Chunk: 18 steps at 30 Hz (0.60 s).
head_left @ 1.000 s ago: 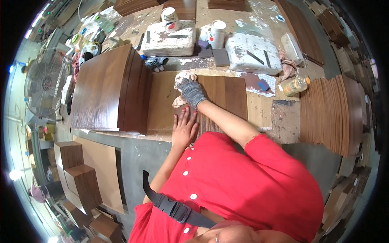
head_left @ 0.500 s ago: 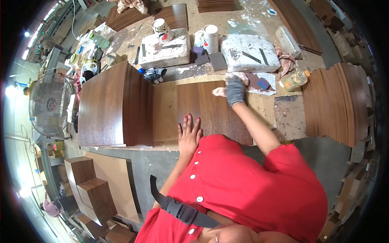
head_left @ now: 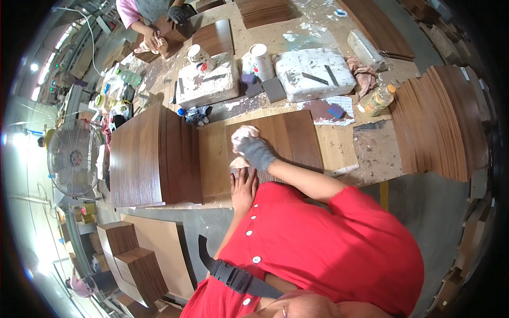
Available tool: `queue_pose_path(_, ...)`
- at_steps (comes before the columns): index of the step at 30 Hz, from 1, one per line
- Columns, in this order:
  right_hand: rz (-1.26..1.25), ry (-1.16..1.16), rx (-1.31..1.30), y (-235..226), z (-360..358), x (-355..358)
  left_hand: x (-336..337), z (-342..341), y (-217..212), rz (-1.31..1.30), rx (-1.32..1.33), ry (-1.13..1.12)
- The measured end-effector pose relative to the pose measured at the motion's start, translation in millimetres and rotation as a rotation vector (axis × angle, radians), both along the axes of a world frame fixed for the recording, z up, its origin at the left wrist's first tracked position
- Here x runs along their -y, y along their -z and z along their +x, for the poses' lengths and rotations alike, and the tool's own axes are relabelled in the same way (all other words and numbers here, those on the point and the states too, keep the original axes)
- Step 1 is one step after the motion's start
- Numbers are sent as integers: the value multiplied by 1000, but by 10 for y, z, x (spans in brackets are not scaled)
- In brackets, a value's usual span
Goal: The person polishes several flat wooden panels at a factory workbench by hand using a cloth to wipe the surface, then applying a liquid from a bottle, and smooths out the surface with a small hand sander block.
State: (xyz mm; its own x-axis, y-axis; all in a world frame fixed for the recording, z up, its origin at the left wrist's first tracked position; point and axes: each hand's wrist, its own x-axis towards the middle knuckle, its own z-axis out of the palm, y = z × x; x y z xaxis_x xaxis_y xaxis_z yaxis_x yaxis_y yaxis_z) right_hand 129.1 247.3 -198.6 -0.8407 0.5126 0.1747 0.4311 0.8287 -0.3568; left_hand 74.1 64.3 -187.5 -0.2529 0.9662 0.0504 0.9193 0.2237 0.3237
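Note:
A dark brown wood-grain board [head_left: 294,140] lies flat on the table in front of me. My right hand [head_left: 255,152], in a grey glove, is closed on a pale pinkish rag [head_left: 245,132] pressed to the board's left part. Part of the rag hangs down close to my other hand. Bare and with painted nails, my left hand [head_left: 244,186] rests with fingers spread on the board's near left corner, just below the rag.
Stacks of brown boards stand left [head_left: 135,156] and right [head_left: 429,124]. Farther back are two paint-spattered white blocks [head_left: 315,87], white cups [head_left: 261,63], a blue sponge [head_left: 336,111] and a bottle [head_left: 379,102]. Across the table, a co-worker's hand [head_left: 154,42] holds a cloth.
My right hand has swept the rag from the board's far right edge to its left side, near my left hand. The view has shifted, bringing more of the co-worker into sight.

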Motion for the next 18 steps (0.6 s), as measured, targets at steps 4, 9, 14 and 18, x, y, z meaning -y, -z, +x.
queue_pose_path(4,240,216,-291,380,935,-815,-127,149,-264,-5,-25,56)
queue_pose_path(9,160,489,5,386,1546,-1384,-31,153,-211,-35,-59,-26)
queue_pose_path(14,261,480,55,158,1454,-425,-14,187,-239,101,-23,-23)
queue_pose_path(18,50,346,64,413,1249,659,26,129,-189,144,28,-10)
